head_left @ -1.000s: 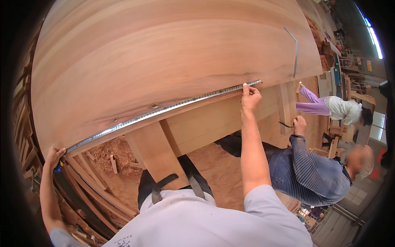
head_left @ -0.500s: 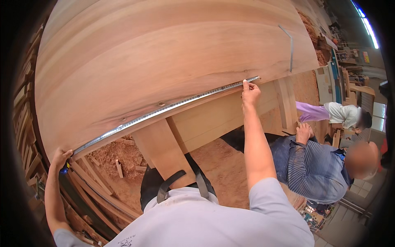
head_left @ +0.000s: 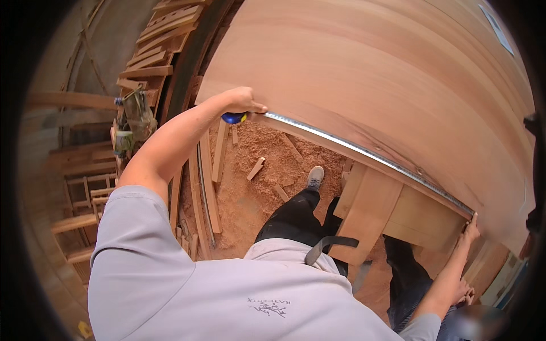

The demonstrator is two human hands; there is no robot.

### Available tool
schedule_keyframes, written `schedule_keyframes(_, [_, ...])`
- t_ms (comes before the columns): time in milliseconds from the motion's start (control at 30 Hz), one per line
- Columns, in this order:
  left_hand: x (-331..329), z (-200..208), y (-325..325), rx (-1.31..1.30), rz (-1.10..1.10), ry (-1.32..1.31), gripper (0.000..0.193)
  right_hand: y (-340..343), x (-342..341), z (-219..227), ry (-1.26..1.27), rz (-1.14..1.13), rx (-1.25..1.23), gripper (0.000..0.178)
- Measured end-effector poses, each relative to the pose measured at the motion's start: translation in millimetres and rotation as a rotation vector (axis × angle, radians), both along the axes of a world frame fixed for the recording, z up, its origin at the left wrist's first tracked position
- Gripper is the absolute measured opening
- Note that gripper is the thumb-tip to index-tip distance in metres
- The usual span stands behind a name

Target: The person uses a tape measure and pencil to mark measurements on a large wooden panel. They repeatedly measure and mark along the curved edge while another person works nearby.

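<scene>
Silver metal tape strip point(head_left: 364, 152) lies along a broad brown wooden panel point(head_left: 364, 68). Left hand point(head_left: 241, 101) clamps its rounded blue case point(head_left: 232, 118); right hand point(head_left: 471, 228) pinches the strip

The tabletop point(head_left: 364, 74) is a broad slab of pale reddish wood with streaked grain and a dark knot point(head_left: 420, 170) close to its near edge. A silvery tape-measure blade point(head_left: 364, 152) lies along that edge of the tabletop. On the near side of the tabletop, the floor point(head_left: 244, 209) is strewn with reddish-brown shavings point(head_left: 242, 146); short wooden offcuts point(head_left: 256, 169) lie among them, and a pale shoe point(head_left: 316, 175) rests there too.
</scene>
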State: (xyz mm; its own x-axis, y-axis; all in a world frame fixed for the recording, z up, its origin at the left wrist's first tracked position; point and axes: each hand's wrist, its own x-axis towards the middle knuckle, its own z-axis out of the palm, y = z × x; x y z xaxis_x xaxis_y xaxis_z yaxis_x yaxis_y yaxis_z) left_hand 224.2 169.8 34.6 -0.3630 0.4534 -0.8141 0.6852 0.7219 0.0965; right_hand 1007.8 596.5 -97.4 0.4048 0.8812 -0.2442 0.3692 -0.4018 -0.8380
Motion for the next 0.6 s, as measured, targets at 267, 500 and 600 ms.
schedule_keyframes(267, [10.6, 2.4, -21.6, 0.129, 0.097, -0.03, 0.054, 11.0, -22.4, 5.9, -0.047, -0.026, -0.042, 0.027])
schedule_keyframes(500, [2.1, -3.1, -1.5, 0.073, -0.025, -0.002, 0.057, 10.5, -0.6, 9.7, 0.041, -0.004, -0.031, 0.027])
schedule_keyframes(600, [-0.4, -1.7, -3.4, 0.057, -0.037, 0.007, 0.06, 7.2, -7.6, 9.0, 0.025, -0.02, -0.046, 0.027])
